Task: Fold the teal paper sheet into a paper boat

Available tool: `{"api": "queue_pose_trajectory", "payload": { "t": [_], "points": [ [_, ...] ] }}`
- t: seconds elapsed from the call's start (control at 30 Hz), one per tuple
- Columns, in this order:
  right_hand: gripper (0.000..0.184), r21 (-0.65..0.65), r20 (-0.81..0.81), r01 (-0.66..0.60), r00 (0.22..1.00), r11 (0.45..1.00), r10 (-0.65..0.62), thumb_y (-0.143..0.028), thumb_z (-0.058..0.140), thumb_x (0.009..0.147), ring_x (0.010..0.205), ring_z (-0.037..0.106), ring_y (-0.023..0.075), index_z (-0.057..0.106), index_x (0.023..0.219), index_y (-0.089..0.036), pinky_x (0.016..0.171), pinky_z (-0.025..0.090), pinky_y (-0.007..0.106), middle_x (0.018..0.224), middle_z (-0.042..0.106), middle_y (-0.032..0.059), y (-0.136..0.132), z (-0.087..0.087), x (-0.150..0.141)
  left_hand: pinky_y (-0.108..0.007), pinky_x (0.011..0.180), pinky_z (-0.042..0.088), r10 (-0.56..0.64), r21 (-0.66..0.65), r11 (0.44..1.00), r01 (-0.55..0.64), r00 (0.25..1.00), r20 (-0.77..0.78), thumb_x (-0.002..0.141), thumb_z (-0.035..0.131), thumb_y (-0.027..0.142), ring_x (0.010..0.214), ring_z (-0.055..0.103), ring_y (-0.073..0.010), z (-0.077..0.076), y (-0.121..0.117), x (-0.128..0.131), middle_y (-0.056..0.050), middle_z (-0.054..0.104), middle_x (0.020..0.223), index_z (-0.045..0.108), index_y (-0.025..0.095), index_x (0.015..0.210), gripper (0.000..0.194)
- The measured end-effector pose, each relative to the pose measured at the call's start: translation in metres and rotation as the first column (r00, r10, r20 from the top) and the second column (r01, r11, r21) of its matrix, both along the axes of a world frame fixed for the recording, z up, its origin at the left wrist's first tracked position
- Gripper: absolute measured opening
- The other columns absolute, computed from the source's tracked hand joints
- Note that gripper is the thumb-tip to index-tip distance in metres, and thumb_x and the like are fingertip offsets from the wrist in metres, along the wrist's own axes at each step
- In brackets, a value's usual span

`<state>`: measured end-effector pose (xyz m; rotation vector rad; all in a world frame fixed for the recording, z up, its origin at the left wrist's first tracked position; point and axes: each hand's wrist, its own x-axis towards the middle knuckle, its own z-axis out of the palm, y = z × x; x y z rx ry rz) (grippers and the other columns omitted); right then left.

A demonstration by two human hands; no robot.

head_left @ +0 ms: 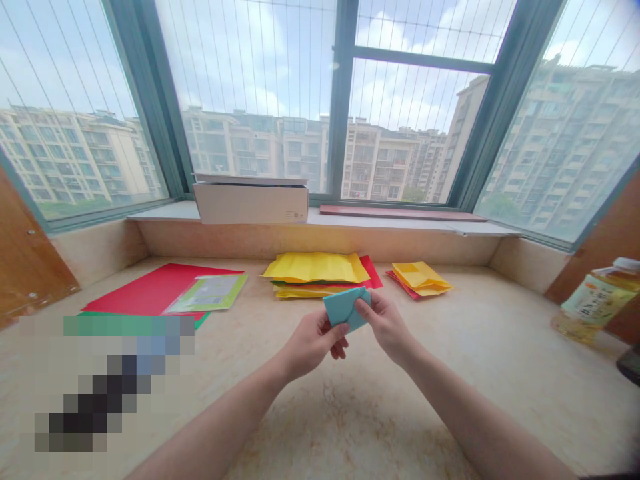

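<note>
A small light-blue piece of folded paper (343,305) is held up above the counter between both hands. My left hand (315,337) grips its lower left part, thumb on the near face and the other fingers behind and below. With thumb and fingers, my right hand (380,315) pinches the paper's right edge. A diagonal fold line runs across the near face. Just behind the hands lies a stack of yellow folded paper (315,268), with red and green sheets showing in it.
Red sheets (150,287) and a green-and-white packet (213,293) lie at the left, beside a pixelated patch. Smaller yellow folded papers (420,277) rest right of centre. A bottle (597,300) stands far right. On the window ledge sits a white box (253,202).
</note>
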<state>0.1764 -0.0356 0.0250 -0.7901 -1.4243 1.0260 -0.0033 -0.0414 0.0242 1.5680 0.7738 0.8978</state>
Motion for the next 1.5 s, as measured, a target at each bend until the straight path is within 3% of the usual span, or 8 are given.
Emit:
{"api": "queue_pose_trajectory", "payload": {
  "t": [0.17,0.37,0.6,0.77,0.93,1.1,1.23,1.5],
  "points": [
    [0.034,0.003,-0.061,0.046,0.997,0.999,-0.046,-0.052,0.065,0.084,0.067,0.054,0.0155,0.061,0.082,-0.018,0.065,0.042,0.028,0.074,0.062,0.0005,-0.004,-0.003,-0.01,-0.024,0.045,0.047,0.06,0.017,0.998,-0.06,0.998,0.011,0.079,0.067,0.055,0.045,0.06,-0.0141,0.003,-0.004,0.002,-0.001,0.062,0.055,0.056,0.015,0.08,0.042],
    [0.036,-0.052,-0.098,0.068,0.993,0.996,-0.073,-0.053,0.065,0.085,0.071,0.056,0.0164,0.062,0.084,-0.017,0.067,0.043,0.029,0.076,0.064,0.0015,-0.01,-0.004,-0.02,-0.023,0.042,0.043,-0.004,-0.05,0.999,0.003,0.999,-0.034,0.081,0.062,0.062,0.04,0.057,-0.0147,-0.003,0.001,-0.001,-0.002,0.06,0.045,0.057,0.014,0.073,0.048],
    [0.045,-0.135,-0.054,-0.061,0.997,0.989,0.054,-0.058,0.071,0.076,0.074,0.061,0.0168,0.069,0.095,-0.017,0.066,0.045,0.028,0.085,0.069,0.0043,-0.008,0.007,-0.007,-0.021,0.041,0.039,-0.022,0.035,0.999,0.027,0.99,-0.139,0.084,0.057,0.062,0.038,0.056,-0.0137,-0.002,-0.001,-0.001,0.0,0.056,0.042,0.053,0.017,0.065,0.049],
    [0.042,-0.144,-0.095,0.016,0.995,0.989,-0.03,-0.056,0.074,0.073,0.058,0.052,0.0119,0.068,0.073,-0.015,0.054,0.04,0.024,0.064,0.062,0.0004,-0.01,0.009,-0.012,-0.021,0.042,0.039,0.028,0.063,0.998,-0.018,0.986,-0.164,0.084,0.058,0.061,0.039,0.056,-0.0134,0.0,-0.004,-0.001,0.0,0.055,0.042,0.053,0.017,0.059,0.051],
    [0.046,-0.166,-0.232,-0.078,0.972,0.983,0.038,-0.06,0.069,0.076,0.044,0.05,0.0111,0.058,0.068,-0.016,0.043,0.038,0.024,0.055,0.055,-0.0017,-0.013,0.009,-0.019,-0.022,0.043,0.04,-0.08,0.024,0.996,0.085,0.985,-0.153,0.079,0.056,0.072,0.039,0.054,-0.0133,-0.001,-0.004,-0.003,-0.003,0.06,0.046,0.063,0.013,0.07,0.06],
    [0.046,-0.206,-0.259,-0.059,0.966,0.977,0.003,-0.059,0.072,0.074,0.046,0.051,0.0103,0.059,0.071,-0.015,0.043,0.039,0.023,0.059,0.058,-0.0003,-0.011,0.007,-0.017,-0.022,0.043,0.038,-0.001,0.04,0.999,0.009,0.983,-0.185,0.083,0.041,0.077,0.036,0.049,-0.0118,-0.005,-0.007,-0.001,-0.004,0.058,0.04,0.064,0.011,0.07,0.07],
    [0.048,-0.204,-0.257,-0.131,0.963,0.97,0.076,-0.061,0.07,0.075,0.049,0.051,0.0101,0.06,0.072,-0.015,0.046,0.04,0.023,0.062,0.059,0.0,-0.01,0.008,-0.015,-0.022,0.043,0.036,-0.004,0.032,0.999,0.011,0.981,-0.196,0.084,0.041,0.076,0.035,0.049,-0.0119,-0.004,-0.006,-0.002,-0.005,0.059,0.041,0.065,0.011,0.071,0.07],
    [0.052,-0.196,-0.21,-0.095,0.976,0.976,0.053,-0.065,0.067,0.076,0.048,0.047,0.0091,0.058,0.068,-0.015,0.046,0.037,0.022,0.057,0.056,-0.0012,-0.012,0.012,-0.015,-0.022,0.046,0.035,0.081,0.111,0.992,-0.057,0.97,-0.23,0.084,0.043,0.076,0.036,0.048,-0.011,-0.006,-0.007,-0.003,-0.004,0.057,0.039,0.065,0.013,0.062,0.07]
  ]
}}
